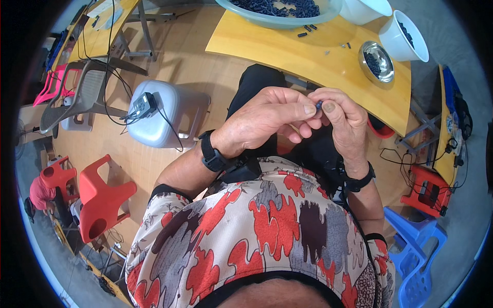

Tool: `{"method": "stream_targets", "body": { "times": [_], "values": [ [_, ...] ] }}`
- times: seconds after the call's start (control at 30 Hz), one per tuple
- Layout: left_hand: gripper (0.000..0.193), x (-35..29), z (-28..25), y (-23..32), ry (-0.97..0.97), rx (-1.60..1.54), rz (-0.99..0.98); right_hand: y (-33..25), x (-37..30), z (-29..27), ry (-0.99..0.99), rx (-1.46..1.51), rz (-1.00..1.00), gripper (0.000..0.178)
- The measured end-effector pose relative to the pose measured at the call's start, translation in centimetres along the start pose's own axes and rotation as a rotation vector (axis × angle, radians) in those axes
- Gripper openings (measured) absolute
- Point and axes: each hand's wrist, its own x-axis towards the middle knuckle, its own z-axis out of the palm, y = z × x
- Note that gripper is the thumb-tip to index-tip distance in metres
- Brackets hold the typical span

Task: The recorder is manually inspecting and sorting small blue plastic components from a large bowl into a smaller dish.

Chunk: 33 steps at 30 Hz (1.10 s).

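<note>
My left hand and my right hand meet above my lap, just short of the yellow table. Between the thumbs and fingertips of both sits a small dark blue piece. Most of it is covered by the fingers, so its exact kind does not show. Past the hands stands a wide pale bowl heaped with small dark pieces. To the right, a metal bowl holds more dark bits, and beside it is a white tub with dark pieces inside.
A few loose dark pieces lie on the table by the pale bowl. On the left, a grey stool carries a black adapter with cables. Red chairs and a blue stool stand around. Another person is at far left.
</note>
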Motion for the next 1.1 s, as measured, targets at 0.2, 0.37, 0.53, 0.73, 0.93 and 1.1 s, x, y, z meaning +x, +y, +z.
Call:
{"method": "stream_targets", "body": {
  "times": [0.2,0.37,0.53,0.73,0.93,1.1],
  "values": [
    [0.021,-0.5,0.3,-0.1,0.011,0.021,-0.029,-0.7,-0.6,1.0,0.09,0.071,0.095,0.012],
    [0.021,-0.8,0.8,0.3,0.03,0.016,-0.033,-1.1,-0.4,1.1,0.134,0.178,0.193,0.011],
    [0.022,-0.6,0.8,0.6,0.04,0.033,-0.018,-1.4,0.2,1.2,0.148,0.169,0.171,0.01],
    [0.02,0.1,0.2,0.4,0.038,0.03,-0.051,-0.9,0.6,0.1,0.026,0.078,0.187,0.008],
    [0.024,1.3,-1.1,0.1,0.108,0.05,-0.044,-1.1,1.3,-3.1,0.033,-0.035,0.2,0.009],
    [0.023,2.5,-3.0,-0.9,0.112,0.002,-0.066,-1.0,4.1,-8.3,0.215,-0.223,0.233,0.009]
  ]
}}
